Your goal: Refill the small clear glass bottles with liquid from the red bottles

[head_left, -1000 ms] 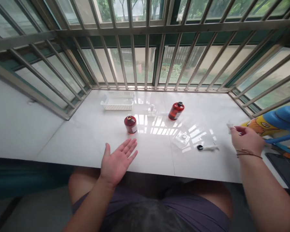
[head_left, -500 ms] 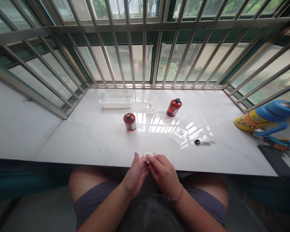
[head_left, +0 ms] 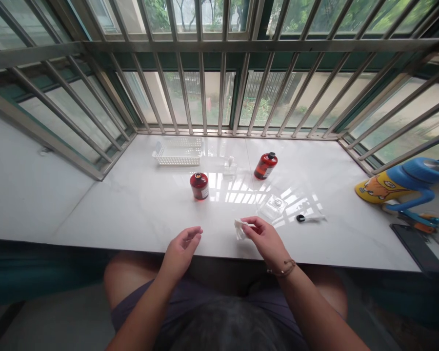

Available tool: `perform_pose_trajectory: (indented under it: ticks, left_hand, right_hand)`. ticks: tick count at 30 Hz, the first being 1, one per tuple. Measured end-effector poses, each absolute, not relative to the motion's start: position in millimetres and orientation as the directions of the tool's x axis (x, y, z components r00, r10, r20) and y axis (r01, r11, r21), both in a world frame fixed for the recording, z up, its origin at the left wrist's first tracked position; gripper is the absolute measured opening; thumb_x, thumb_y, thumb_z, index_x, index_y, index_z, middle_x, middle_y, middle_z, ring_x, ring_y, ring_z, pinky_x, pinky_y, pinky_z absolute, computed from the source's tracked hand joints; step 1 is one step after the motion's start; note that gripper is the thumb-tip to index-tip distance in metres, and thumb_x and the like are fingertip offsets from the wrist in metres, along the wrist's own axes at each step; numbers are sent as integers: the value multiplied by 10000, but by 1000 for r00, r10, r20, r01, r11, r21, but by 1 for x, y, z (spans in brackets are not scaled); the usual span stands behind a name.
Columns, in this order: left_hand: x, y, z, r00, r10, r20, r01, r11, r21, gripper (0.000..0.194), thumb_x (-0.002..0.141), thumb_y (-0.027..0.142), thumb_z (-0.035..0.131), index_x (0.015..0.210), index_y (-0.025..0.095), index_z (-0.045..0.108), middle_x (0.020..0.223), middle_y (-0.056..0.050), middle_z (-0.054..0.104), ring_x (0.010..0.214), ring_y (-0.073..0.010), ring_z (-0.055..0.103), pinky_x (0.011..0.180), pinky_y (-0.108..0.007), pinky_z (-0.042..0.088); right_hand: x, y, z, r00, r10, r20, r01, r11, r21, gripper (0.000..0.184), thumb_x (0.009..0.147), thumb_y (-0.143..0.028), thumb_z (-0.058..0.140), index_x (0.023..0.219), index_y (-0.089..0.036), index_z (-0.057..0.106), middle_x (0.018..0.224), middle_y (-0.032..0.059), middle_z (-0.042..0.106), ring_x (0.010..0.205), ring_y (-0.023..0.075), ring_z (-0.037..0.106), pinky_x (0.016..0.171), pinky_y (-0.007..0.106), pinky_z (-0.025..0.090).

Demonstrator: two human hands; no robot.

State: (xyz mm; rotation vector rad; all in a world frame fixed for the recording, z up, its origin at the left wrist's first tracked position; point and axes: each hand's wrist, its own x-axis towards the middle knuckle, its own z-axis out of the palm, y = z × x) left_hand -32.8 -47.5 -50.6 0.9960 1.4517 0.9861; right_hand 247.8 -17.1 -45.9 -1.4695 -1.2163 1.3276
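Observation:
My right hand [head_left: 268, 242] pinches a crumpled white tissue [head_left: 239, 230] between thumb and fingers, just above the near part of the white counter [head_left: 128, 209]. My left hand [head_left: 180, 249] holds nothing; it hovers at the counter's front edge with its fingers loosely curved and thumb apart. Beyond my left hand stands an uncapped red bottle [head_left: 199, 186]. Another red bottle [head_left: 266, 166], with a black top, is farther back to the right. Past my right hand lie a clear plastic packet [head_left: 274, 207] and a dropper with a black bulb [head_left: 300, 218].
A white perforated basket [head_left: 179, 160] sits at the back left, beside a small clear container [head_left: 229, 165]. At the right are a yellow and blue water bottle [head_left: 388, 183] and a dark phone [head_left: 417, 243]. Metal window bars [head_left: 223, 97] border the counter's back.
My hands, which were together at the tissue, have separated. The left has moved left, away from it; the right has carried the tissue slightly right over the counter.

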Motion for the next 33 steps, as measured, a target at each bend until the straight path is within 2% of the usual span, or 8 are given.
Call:
perform_pose_trajectory:
  ticks: [3,5,8,13,19,24,30,33]
  left_hand:
    - [-24,-50,-45,15,937,-348,-33,348,937,469,876,563,782,1207,230,783,1245,-140,775,1160,-313,712,1044,-451,538]
    - [-11,-53,-42,97,919,-382,-120,392,912,489,878,557,786,1223,211,777,1258,-154,767,1151,-309,709,985,-427,554]
    - [7,-54,-45,179,897,-404,-220,437,872,449,880,523,800,1185,193,781,1215,-148,772,1097,-288,713,887,-369,556]
    - [23,-55,-56,139,901,-410,-325,433,841,326,871,468,828,1006,179,764,1015,-99,776,912,-217,706,799,-311,527]
    - [27,-57,-50,181,871,-456,-432,487,759,339,818,441,879,914,151,732,904,-56,727,815,-160,654,772,-271,516]
    - [19,-56,-45,175,858,-483,-379,511,771,377,788,456,898,828,144,691,795,-29,684,746,-139,628,738,-257,514]
    - [17,-62,-50,275,858,-435,-240,499,833,515,794,472,900,1160,153,731,1074,-121,770,939,-212,703,798,-281,520]
    - [18,-65,-55,219,878,-426,-202,468,860,421,810,489,877,999,134,752,919,-88,764,809,-171,664,738,-252,481]
  right_hand:
    - [231,-23,-38,-136,914,-382,-229,-404,-886,392,785,-560,861,974,-256,700,863,2,694,701,159,581,669,321,507]
    - [218,-29,-35,-209,891,-402,-313,-451,-836,380,780,-524,884,979,-261,696,880,-10,685,705,139,561,668,295,489]
    - [206,-37,-36,-241,877,-415,-317,-475,-821,366,786,-502,890,1000,-264,712,901,-10,688,754,147,587,708,295,501]
    - [202,-44,-50,-187,881,-436,-331,-474,-816,363,797,-484,885,1042,-258,740,1037,11,720,918,174,648,827,310,531]
    - [203,-48,-51,-98,873,-477,-390,-475,-789,421,744,-487,913,1038,-231,751,953,13,743,821,161,652,774,302,546]
    - [206,-47,-47,-49,883,-468,-439,-439,-784,452,738,-501,910,1040,-207,747,998,47,768,879,193,684,836,339,560]
    - [213,-52,-58,-44,937,-345,-208,-347,-915,402,829,-528,839,1076,-225,746,916,26,749,789,169,638,764,317,521]
    - [213,-54,-62,-75,942,-327,-191,-336,-922,385,857,-522,817,1092,-225,749,951,35,749,810,168,639,789,321,524]
